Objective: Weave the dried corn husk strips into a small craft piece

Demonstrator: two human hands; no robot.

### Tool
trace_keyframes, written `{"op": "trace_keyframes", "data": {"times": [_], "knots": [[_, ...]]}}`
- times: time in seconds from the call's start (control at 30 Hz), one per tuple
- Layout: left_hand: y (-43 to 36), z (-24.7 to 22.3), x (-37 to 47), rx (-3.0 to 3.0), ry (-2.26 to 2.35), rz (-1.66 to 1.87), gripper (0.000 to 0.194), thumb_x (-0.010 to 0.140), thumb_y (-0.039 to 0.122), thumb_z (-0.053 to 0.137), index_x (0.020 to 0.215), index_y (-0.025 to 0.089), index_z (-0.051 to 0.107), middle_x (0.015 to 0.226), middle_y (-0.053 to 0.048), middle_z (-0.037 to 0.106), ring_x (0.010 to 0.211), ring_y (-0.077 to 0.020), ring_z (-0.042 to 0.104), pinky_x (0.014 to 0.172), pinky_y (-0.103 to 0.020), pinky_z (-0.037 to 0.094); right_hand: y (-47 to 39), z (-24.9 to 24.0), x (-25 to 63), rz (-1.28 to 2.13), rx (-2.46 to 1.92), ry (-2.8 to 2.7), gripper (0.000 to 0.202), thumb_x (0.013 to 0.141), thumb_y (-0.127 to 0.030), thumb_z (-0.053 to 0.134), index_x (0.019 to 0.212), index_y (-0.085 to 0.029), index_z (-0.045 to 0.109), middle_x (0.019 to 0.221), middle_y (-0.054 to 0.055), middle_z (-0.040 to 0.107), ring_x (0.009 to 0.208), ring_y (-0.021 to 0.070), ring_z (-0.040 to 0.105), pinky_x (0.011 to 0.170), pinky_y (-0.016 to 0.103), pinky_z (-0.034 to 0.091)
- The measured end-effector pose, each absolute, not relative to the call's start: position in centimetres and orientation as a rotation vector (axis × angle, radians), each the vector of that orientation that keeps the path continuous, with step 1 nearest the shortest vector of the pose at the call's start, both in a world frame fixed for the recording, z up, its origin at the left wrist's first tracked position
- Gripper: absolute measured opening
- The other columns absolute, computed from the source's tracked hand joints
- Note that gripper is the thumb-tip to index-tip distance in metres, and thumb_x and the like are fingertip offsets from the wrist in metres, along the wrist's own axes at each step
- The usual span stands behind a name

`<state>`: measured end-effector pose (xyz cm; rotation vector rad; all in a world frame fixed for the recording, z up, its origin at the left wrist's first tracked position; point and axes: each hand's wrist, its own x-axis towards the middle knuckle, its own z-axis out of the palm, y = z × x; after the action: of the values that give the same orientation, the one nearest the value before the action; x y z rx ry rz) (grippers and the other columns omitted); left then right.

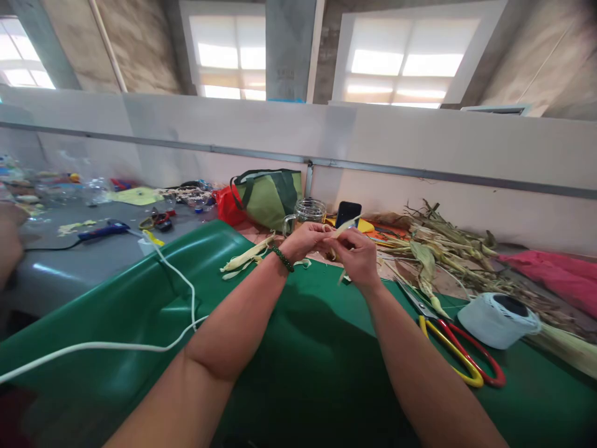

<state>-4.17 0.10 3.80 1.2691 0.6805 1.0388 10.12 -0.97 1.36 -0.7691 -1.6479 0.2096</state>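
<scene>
My left hand (306,240), with a dark beaded bracelet on its wrist, and my right hand (358,254) meet above the far part of the green mat (298,323). Both pinch a pale strip of husk (346,228), whose tip sticks up between them. More pale husk pieces (247,256) lie on the mat left of my left hand. Right of my right arm are scissors (454,348) with one yellow and one red handle, and a roll of whitish twine (499,318).
A glass jar (310,211), a phone (347,213) and a green bag (270,196) stand behind my hands. Dried stalks (448,249) pile at the right. A white cable (116,346) crosses the mat; a blue glue gun (103,230) lies left. Another person's arm (9,242) shows at the left edge.
</scene>
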Motion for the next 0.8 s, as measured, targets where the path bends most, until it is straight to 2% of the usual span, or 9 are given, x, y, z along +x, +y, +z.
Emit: {"op": "trace_keyframes", "data": {"times": [0.17, 0.37, 0.53, 0.63, 0.7, 0.8], "knots": [[0.5, 3.3, -4.2, 1.344, 0.584, 0.968, 0.04, 0.06, 0.037, 0.083, 0.077, 0.008, 0.063, 0.069, -0.005, 0.067, 0.063, -0.0109, 0.064, 0.065, -0.024, 0.048, -0.7, 2.1, 10.9, 0.339, -0.879, -1.481, 0.033, 0.068, -0.047, 0.068, 0.056, -0.018, 0.058, 0.051, -0.004, 0.05, 0.049, 0.0095, 0.04, 0.049, 0.025, 0.035], [0.1, 3.6, -4.1, 1.435, 0.54, 0.981, 0.05, 0.058, 0.052, 0.08, 0.074, 0.008, 0.063, 0.066, -0.004, 0.067, 0.056, -0.0078, 0.061, 0.057, -0.019, 0.044, -0.9, 2.6, 11.1, 0.377, -0.943, -1.429, 0.035, 0.068, -0.047, 0.065, 0.052, -0.018, 0.053, 0.048, -0.005, 0.045, 0.048, 0.0085, 0.037, 0.047, 0.024, 0.03], [-0.7, 4.3, -4.2, 1.53, 0.577, 0.975, 0.041, 0.06, 0.044, 0.082, 0.071, 0.008, 0.066, 0.067, -0.006, 0.068, 0.055, -0.0081, 0.06, 0.055, -0.019, 0.044, -1.0, 2.8, 11.1, 0.477, -0.955, -1.434, 0.041, 0.068, -0.05, 0.067, 0.048, -0.018, 0.049, 0.045, -0.004, 0.046, 0.044, 0.0078, 0.038, 0.044, 0.023, 0.031], [-0.9, 4.7, -4.4, 1.425, 0.611, 1.042, 0.035, 0.06, 0.034, 0.084, 0.072, 0.009, 0.064, 0.065, -0.005, 0.069, 0.055, -0.0091, 0.06, 0.055, -0.02, 0.045, -0.9, 2.8, 11.5, 0.493, -0.931, -1.355, 0.046, 0.075, -0.058, 0.058, 0.051, -0.018, 0.054, 0.045, -0.002, 0.05, 0.04, 0.0082, 0.041, 0.04, 0.023, 0.033], [-0.8, 5.0, -4.7, 1.337, 0.625, 1.084, 0.031, 0.061, 0.028, 0.083, 0.072, 0.009, 0.062, 0.066, -0.005, 0.069, 0.058, -0.0097, 0.062, 0.057, -0.02, 0.046, -0.9, 3.0, 12.1, 0.441, -0.908, -1.346, 0.044, 0.078, -0.057, 0.055, 0.059, -0.018, 0.061, 0.049, 0.0, 0.055, 0.04, 0.0089, 0.043, 0.04, 0.023, 0.036], [-0.4, 5.3, -5.3, 1.273, 0.645, 1.124, 0.026, 0.063, 0.022, 0.082, 0.07, 0.008, 0.061, 0.067, -0.005, 0.068, 0.061, -0.0097, 0.062, 0.059, -0.02, 0.046, -1.1, 3.2, 12.8, 0.333, -0.821, -1.568, 0.026, 0.075, -0.043, 0.064, 0.08, -0.018, 0.072, 0.067, 0.002, 0.067, 0.049, 0.0107, 0.053, 0.046, 0.024, 0.044]]}}
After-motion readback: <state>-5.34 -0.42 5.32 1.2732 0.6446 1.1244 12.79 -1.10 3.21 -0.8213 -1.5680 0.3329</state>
